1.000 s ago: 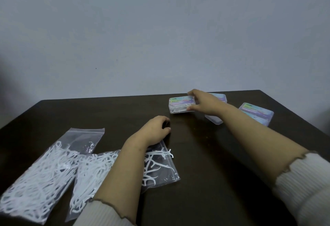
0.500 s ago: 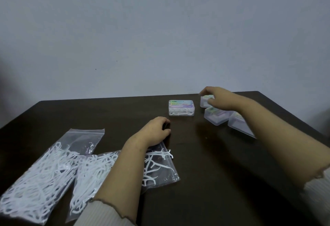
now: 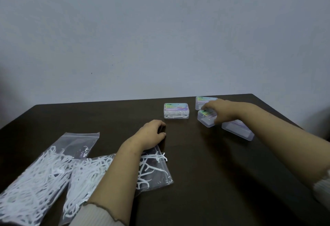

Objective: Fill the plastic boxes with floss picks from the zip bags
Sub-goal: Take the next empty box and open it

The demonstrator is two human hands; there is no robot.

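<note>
Head view: a dark bench [image 3: 196, 172] against a pale grey wall [image 3: 160, 29], both forearms reaching out over it.
Far-left zip bag [image 3: 35, 177]: lies flat at the left edge, packed with white floss picks, its clear sealed end pointing toward the wall.
Second zip bag [image 3: 153, 170]: lies just right of the first and overlaps it; it also holds floss picks [image 3: 85, 174], fewer at its right end, and the left forearm crosses over its middle.
Left hand [image 3: 151, 134]: rests on the bench at the far end of that second bag, knuckles up, fingers curled under (whether they pinch the bag's edge cannot be told).
Filled box [image 3: 176, 110]: a clear plastic box with a coloured label on its lid, closed, white picks showing through its wall; it stands alone near the back of the bench, beyond the left hand and apart from it.
Back box [image 3: 201, 101]: sits near the far edge, partly hidden by the right hand.
Middle box [image 3: 206, 119]: just in front of the back box; contents cannot be made out.
Right hand [image 3: 223, 111]: laid over the middle box, fingers curled round its top and thumb at its near side.
Right box [image 3: 237, 131]: lies angled beneath the right forearm, close beside the middle box.
</note>
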